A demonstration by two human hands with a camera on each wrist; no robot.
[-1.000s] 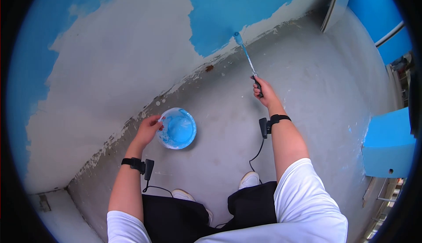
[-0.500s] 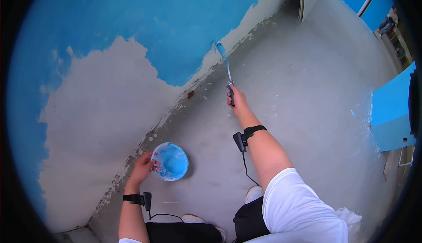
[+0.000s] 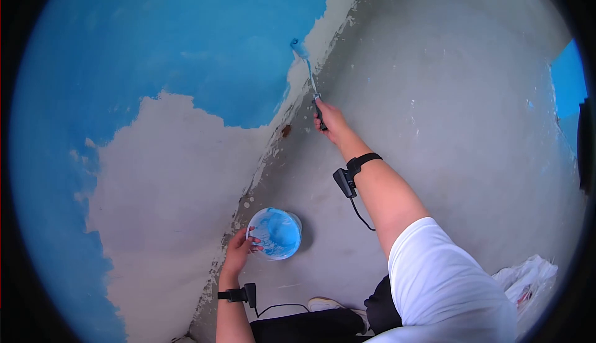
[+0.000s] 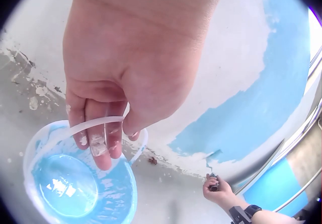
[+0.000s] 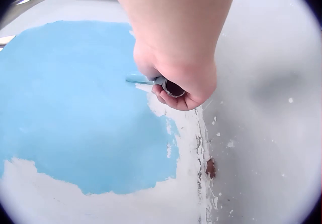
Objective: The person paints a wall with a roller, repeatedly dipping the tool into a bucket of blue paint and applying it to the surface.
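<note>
In the head view my right hand (image 3: 331, 122) grips the black handle of a paint roller (image 3: 299, 47), arm stretched forward. The blue-coated roller head lies against the wall (image 3: 180, 163), where blue paint borders a bare pale strip above the floor. The right wrist view shows my fingers (image 5: 173, 102) curled round the handle's end. Down to the left, my left hand (image 3: 237, 251) is at the near-wall side of a white bucket (image 3: 293, 219) with blue paint inside. Its white bail handle (image 4: 93, 123) passes between my left thumb and paint-smeared fingers.
Grey floor (image 3: 434, 126) meets the wall along a rough, paint-spattered edge, with a rusty brown spot (image 3: 286, 130) on it. A crumpled white plastic bag (image 3: 528, 281) lies at lower right. A blue panel (image 3: 568, 82) stands at the far right.
The head view has turned and shifted. My right hand has moved the roller a little farther up the wall from the floor edge. My left hand stays at the bucket.
</note>
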